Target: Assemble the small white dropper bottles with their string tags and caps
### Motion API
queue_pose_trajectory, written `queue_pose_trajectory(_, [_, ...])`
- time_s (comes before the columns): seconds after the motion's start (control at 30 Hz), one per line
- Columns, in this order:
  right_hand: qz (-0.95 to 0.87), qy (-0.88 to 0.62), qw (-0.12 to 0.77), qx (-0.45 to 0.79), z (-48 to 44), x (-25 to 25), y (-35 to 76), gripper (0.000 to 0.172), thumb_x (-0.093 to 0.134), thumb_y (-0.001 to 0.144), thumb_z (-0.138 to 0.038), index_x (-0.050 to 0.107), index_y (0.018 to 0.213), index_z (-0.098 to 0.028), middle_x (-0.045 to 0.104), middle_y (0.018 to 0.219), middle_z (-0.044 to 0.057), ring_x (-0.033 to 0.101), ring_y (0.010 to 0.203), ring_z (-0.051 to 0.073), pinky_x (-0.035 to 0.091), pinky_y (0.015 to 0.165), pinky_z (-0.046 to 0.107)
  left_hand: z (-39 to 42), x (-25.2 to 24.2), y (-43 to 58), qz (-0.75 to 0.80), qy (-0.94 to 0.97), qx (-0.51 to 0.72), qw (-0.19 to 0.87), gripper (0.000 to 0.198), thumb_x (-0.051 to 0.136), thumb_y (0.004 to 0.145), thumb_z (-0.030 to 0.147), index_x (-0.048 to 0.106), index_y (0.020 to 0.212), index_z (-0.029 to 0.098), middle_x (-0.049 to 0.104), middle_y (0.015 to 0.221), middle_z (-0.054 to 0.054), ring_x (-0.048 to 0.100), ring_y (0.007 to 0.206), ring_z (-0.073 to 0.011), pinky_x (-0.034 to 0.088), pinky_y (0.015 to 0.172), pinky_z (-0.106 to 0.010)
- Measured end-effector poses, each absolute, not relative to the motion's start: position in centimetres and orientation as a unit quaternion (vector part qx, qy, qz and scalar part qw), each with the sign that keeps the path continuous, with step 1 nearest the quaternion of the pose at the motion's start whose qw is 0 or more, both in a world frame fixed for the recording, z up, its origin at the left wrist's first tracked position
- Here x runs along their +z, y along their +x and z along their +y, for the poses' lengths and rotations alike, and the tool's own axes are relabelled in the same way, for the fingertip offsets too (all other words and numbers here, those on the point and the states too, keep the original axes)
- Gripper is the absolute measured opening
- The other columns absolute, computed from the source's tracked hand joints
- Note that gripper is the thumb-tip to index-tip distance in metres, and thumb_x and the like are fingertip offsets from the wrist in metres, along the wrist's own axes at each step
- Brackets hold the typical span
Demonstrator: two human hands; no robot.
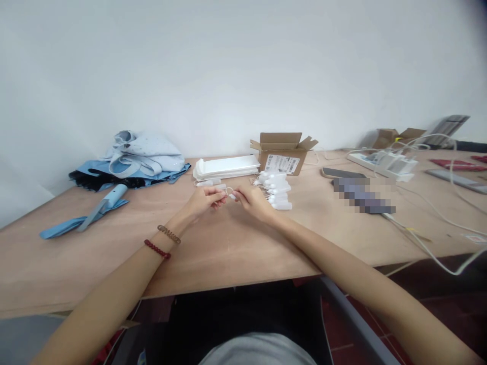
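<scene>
My left hand (210, 197) and my right hand (251, 199) meet near the middle of the wooden table, both closed in a pinch. Between their fingertips a thin white string loop (229, 189) curves from one hand to the other. A small white piece shows at the right fingertips, too small to name. Just behind my left hand lies a translucent white tube-like piece (208, 182). Beside my right hand is a pile of similar white pieces (280, 189) with thin strings at their left ends. The fingers partly hide what they grip.
Behind the hands lie a stack of flat white packets (228, 167) and an open cardboard box (283, 154). At left are a cloth bag (146, 152) and a blue folding umbrella (104, 203). To the right are a phone (342, 173), a power strip (380, 163) and loose white cables (429, 203).
</scene>
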State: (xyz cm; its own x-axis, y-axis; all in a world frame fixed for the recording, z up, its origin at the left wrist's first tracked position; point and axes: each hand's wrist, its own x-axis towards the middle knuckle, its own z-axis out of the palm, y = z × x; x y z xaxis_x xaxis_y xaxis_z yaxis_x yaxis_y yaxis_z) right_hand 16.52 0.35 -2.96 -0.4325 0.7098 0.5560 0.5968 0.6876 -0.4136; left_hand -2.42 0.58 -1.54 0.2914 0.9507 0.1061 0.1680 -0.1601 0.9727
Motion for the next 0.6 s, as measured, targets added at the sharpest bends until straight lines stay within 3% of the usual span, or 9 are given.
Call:
queue_pose_trajectory(0.2, [-0.844, -0.409, 0.334, 0.093, -0.4, -3.9, 16.3, 0.026, 0.043, 0.094, -0.022, 0.059, 0.074, -0.017, 0.065, 0.070, 0.006, 0.056, 0.064, 0.014, 0.033, 0.063, 0.023, 0.4, -2.9, -2.0, 0.464, 0.653, 0.379, 0.465, 0.022, 0.069, 0.066, 0.035, 0.064, 0.065, 0.013, 0.060, 0.059, -0.002, 0.049, 0.049, -0.0092, 0.038, 0.047, -0.021])
queue_pose_trajectory(0.6, [-0.855, -0.404, 0.309, 0.101, -0.8, -3.9, 16.2, 0.025, 0.043, 0.094, -0.022, 0.062, 0.081, -0.015, 0.068, 0.077, 0.008, 0.059, 0.069, 0.015, 0.034, 0.064, 0.024, 0.3, -3.3, -2.2, 0.473, 0.657, 0.346, 0.474, 0.019, 0.065, 0.069, 0.033, 0.065, 0.065, 0.014, 0.061, 0.059, -0.002, 0.049, 0.050, -0.0083, 0.039, 0.049, -0.020])
